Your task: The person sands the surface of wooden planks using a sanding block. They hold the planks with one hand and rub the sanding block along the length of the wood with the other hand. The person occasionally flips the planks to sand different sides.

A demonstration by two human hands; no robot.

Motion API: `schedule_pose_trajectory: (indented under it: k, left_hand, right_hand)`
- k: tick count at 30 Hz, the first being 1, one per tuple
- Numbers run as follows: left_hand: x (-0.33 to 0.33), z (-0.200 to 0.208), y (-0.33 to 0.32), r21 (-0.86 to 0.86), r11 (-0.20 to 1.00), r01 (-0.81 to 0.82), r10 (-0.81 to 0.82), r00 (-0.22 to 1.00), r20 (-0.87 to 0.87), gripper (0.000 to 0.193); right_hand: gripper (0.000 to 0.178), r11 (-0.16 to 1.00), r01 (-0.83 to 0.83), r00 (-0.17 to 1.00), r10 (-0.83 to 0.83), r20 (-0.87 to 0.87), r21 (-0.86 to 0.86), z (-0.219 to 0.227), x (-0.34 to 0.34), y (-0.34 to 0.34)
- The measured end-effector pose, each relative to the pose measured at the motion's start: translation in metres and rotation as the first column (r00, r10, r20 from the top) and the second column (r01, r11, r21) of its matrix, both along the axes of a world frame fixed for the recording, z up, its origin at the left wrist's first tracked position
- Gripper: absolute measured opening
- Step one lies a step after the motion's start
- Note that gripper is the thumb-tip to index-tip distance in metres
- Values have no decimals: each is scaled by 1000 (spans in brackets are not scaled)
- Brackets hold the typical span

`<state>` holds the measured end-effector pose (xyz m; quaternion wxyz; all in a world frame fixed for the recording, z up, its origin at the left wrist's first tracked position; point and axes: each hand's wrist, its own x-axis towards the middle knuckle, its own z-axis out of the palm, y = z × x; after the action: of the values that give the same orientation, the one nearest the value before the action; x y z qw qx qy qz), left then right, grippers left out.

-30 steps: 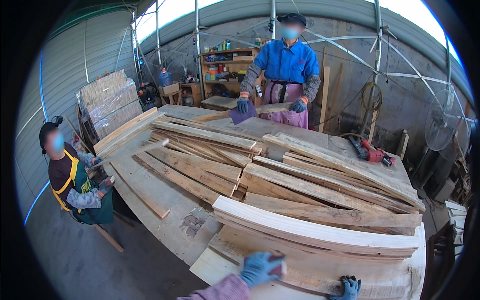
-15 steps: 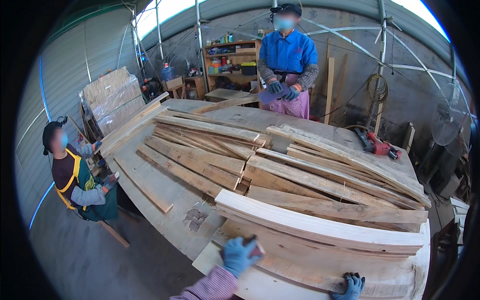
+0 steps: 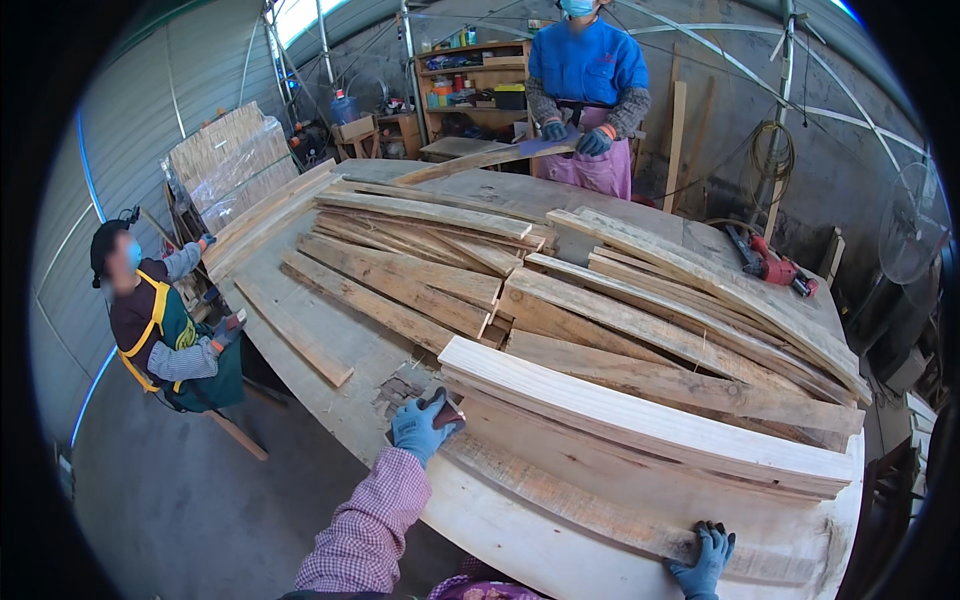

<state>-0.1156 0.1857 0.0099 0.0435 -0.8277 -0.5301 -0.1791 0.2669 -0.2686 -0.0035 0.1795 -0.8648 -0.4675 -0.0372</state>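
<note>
Head: brown block (image 3: 452,417) in left fingers (image 3: 428,407); plank (image 3: 575,501) under right fingers (image 3: 713,536).

A small, dark red-brown block (image 3: 451,415) sits in the left hand (image 3: 422,430) at the left end of a long, thin, brown and tan board (image 3: 575,497), which lies flat under the right hand (image 3: 706,558).

Dark-red block (image 3: 449,416): partly hidden by blue-gloved left hand (image 3: 421,428). Blue-gloved right hand (image 3: 706,560): forearm cut off by lower edge. Assorted coloured containers (image 3: 441,98) on brown wooden shelving unit (image 3: 472,72): too small to identify.
</note>
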Motion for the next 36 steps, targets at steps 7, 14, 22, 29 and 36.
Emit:
schedule_pose_trajectory:
  k: [7, 14, 22, 29, 36]
  left_hand:
    - [81, 27, -119, -81, 916, 392, -385, 918, 93, 73]
    - [141, 16, -206, -47, 628, 777, -740, 615, 271, 70]
    - [15, 16, -14, -96, 977, 189, -188, 982, 24, 71]
    - [59, 28, -82, -165, 845, 509, -475, 855, 208, 69]
    - [133, 17, -170, -122, 393, 912, -890, 410, 199, 89]
  right_hand:
    - [88, 1000, -18, 1000, 18, -4, -20, -2, 4, -2]
    - [88, 999, -30, 1000, 30, 6, -32, -5, 13, -7]
    - [82, 1000, 22, 1000, -22, -8, 9, 12, 0, -1]
    - [84, 999, -29, 1000, 29, -5, -43, 14, -1, 5]
    - [84, 995, -69, 997, 70, 19, -70, 6, 13, -7]
